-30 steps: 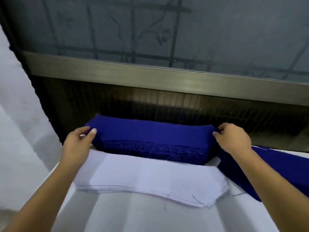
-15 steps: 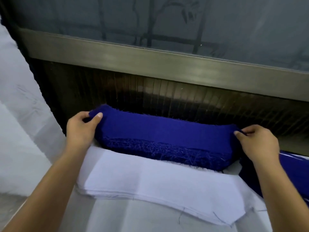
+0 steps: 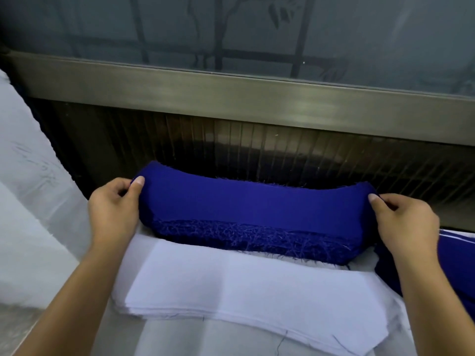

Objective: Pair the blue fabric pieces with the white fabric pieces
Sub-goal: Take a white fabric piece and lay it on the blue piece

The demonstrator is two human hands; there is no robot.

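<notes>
**Top blue piece lifts at both ends**

Half a second on, the top blue piece (image 3: 252,201) has come up off the blue pile (image 3: 257,238). Its ends now ride higher than its sagging middle, and the pile's frayed edge shows below.

The left hand (image 3: 113,209) pinches the left end, thumb on top and fingers curled underneath. The right hand (image 3: 408,222) grips the right end the same way. Both forearms reach in from the bottom corners.

The blue pile lies over the far edge of the white pile (image 3: 231,286), close against the dark ribbed panel (image 3: 257,150) below a metal rail (image 3: 231,96).

How many layers are being lifted, I can't tell. More blue fabric (image 3: 460,253) at right is cut off by the frame and partly hidden behind the right wrist.
</notes>
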